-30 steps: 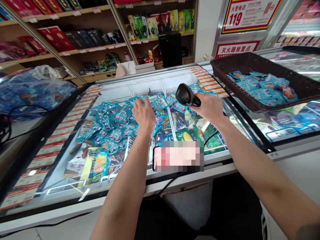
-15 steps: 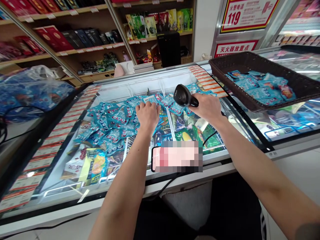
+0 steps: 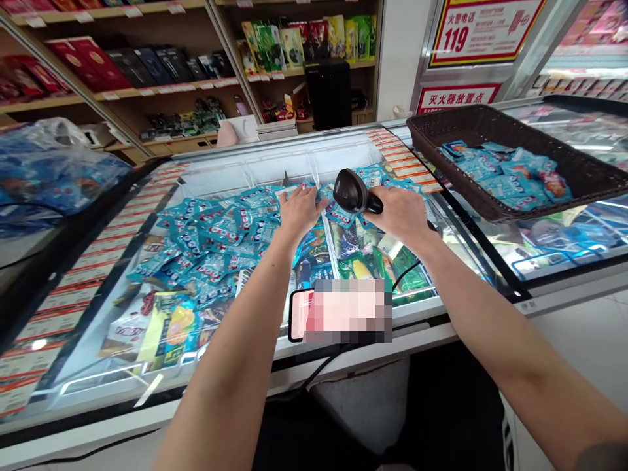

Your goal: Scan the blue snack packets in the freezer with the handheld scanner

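My right hand (image 3: 400,214) is closed round the handle of a black barcode scanner (image 3: 349,191), whose head points to the left. Small blue snack packets (image 3: 223,226) lie in a loose heap on the glass lid of a chest freezer (image 3: 110,327). At the right part of that heap, my left hand (image 3: 300,208) rests on the packets with its fingers stretched forward and the thumb apart. The packets under its fingertips are partly hidden. A phone (image 3: 300,317) lies near the freezer's front edge, its screen mostly blurred out.
A brown woven basket (image 3: 454,114) with more blue packets stands on the right. Clear plastic bags of packets (image 3: 59,170) sit at the left. The scanner's black cable (image 3: 405,271) runs past the phone. Shelves of goods (image 3: 167,85) and a black box-like device (image 3: 328,95) stand behind.
My left hand has shifted right over the packets, its fingers straighter and thumb spread. The scanner stays in my right hand, slightly further left in view. The camera view has shifted a little.
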### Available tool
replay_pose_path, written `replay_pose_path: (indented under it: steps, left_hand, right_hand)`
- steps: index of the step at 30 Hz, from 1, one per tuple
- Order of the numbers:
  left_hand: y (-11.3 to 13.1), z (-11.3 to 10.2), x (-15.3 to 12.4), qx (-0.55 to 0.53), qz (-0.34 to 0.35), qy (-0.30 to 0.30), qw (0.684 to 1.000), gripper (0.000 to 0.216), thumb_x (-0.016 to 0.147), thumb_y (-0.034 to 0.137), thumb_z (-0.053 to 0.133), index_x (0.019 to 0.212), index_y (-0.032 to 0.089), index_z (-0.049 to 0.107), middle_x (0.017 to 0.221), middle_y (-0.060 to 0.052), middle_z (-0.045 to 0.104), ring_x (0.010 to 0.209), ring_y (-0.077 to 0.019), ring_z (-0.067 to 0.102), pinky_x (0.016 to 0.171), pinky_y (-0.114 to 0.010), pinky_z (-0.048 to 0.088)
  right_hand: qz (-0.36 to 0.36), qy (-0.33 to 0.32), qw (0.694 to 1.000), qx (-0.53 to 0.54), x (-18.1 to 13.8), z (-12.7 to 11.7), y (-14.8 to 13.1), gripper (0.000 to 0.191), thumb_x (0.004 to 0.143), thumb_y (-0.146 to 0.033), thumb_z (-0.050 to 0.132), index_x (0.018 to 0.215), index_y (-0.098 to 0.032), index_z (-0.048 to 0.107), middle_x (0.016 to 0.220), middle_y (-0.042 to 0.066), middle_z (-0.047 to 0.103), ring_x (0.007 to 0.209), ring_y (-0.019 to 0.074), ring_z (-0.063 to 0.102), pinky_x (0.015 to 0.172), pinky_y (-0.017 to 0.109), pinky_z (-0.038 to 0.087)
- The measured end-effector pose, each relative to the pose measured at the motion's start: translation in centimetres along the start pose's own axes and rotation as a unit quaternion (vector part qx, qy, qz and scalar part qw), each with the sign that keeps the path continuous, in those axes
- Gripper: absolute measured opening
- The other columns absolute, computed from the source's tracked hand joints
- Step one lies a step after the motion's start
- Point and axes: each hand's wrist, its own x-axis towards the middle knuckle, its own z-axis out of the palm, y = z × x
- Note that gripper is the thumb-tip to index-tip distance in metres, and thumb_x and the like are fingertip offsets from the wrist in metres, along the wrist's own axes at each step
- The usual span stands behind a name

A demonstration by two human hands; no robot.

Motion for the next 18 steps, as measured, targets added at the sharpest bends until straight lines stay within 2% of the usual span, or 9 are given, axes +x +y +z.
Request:
replay_pose_path:
  steps: [2, 4, 7, 9, 14, 18]
  left_hand:
    - [-0.1, 0.0, 0.7, 0.004, -0.009, -0.021, 1.0, 0.049, 0.094, 0.047, 0.046, 0.134, 0.021, 0.056, 0.14, -0.016, 0.057, 0.133, -0.0365, 0.046, 0.112, -0.06, 0.027]
    - [-0.2, 0.0, 1.0, -0.007, -0.019, -0.017, 1.0, 0.05, 0.089, 0.044, 0.055, 0.134, 0.021, 0.055, 0.139, -0.016, 0.055, 0.133, -0.0366, 0.046, 0.112, -0.058, 0.029]
    - [-0.5, -0.1, 0.9, -0.045, -0.02, 0.031, 0.998, 0.06, 0.081, 0.036, 0.067, 0.136, 0.019, 0.052, 0.135, -0.017, 0.054, 0.131, -0.0355, 0.048, 0.113, -0.054, 0.03]
    - [-0.8, -0.3, 0.6, -0.094, -0.008, 0.072, 0.993, 0.063, 0.076, 0.028, 0.071, 0.134, 0.018, 0.052, 0.133, -0.017, 0.052, 0.126, -0.033, 0.051, 0.109, -0.049, 0.037]
    - [-1.8, -1.0, -0.8, -0.21, 0.006, 0.183, 0.961, 0.041, 0.076, 0.014, 0.06, 0.116, 0.023, 0.063, 0.119, -0.009, 0.06, 0.111, -0.0235, 0.058, 0.101, -0.038, 0.045]
    - [-2.5, -1.2, -2.2, -0.256, 0.0, 0.199, 0.946, 0.039, 0.079, 0.016, 0.056, 0.115, 0.024, 0.065, 0.117, -0.005, 0.068, 0.104, -0.0215, 0.061, 0.098, -0.036, 0.046]
  right_hand:
    - [-0.003, 0.002, 1.0, 0.0, 0.0, 0.0, 0.0, 0.036, 0.085, -0.047, 0.059, 0.108, -0.022, 0.071, 0.084, 0.008, 0.073, 0.076, 0.0235, 0.063, 0.063, 0.033, 0.035]
    - [-0.006, 0.002, 1.0, 0.002, 0.1, 0.0, 0.1, 0.037, 0.086, -0.048, 0.058, 0.108, -0.022, 0.071, 0.086, 0.008, 0.073, 0.075, 0.0227, 0.063, 0.063, 0.033, 0.034]
    - [-0.014, 0.002, 1.0, 0.007, 0.1, 0.0, 0.1, 0.037, 0.087, -0.049, 0.056, 0.108, -0.023, 0.071, 0.087, 0.007, 0.074, 0.074, 0.022, 0.063, 0.062, 0.032, 0.034]
    - [-0.018, 0.002, 1.0, 0.011, 0.1, 0.0, 0.1, 0.038, 0.087, -0.049, 0.056, 0.11, -0.023, 0.07, 0.088, 0.006, 0.073, 0.075, 0.022, 0.063, 0.062, 0.032, 0.034]
    - [-0.03, 0.003, 0.999, 0.015, 0.0, 0.0, 0.0, 0.037, 0.085, -0.048, 0.059, 0.109, -0.023, 0.07, 0.088, 0.006, 0.073, 0.076, 0.0226, 0.063, 0.062, 0.032, 0.034]
    - [-0.053, 0.001, 0.999, 0.014, -0.2, 0.1, -0.2, 0.036, 0.086, -0.046, 0.058, 0.11, -0.023, 0.07, 0.091, 0.006, 0.074, 0.078, 0.0227, 0.064, 0.062, 0.032, 0.032]
